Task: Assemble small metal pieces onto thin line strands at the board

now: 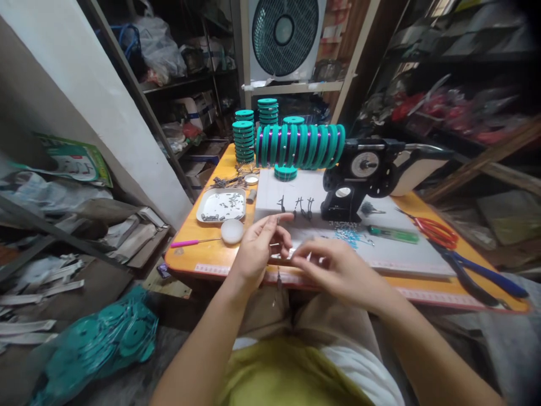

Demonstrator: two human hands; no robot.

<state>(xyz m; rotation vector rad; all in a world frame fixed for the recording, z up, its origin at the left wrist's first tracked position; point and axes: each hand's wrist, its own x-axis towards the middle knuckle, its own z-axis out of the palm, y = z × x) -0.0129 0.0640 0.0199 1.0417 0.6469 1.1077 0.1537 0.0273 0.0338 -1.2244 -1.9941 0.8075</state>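
My left hand is raised above the front edge of the table, thumb and index finger pinched together. What sits in that pinch is too small to make out. Below it hangs a small dark piece on something too thin to see. My right hand is close by on the right, its fingers curled together and slightly blurred; anything between them is hidden. Just beyond the hands, several small black wire-like pieces stand at the edge of a white board.
Teal spools sit in a row on a black holder. At left are a white tray of small parts, a round white lid and a pink-handled tool. Blue beads, a green cutter and pliers lie right.
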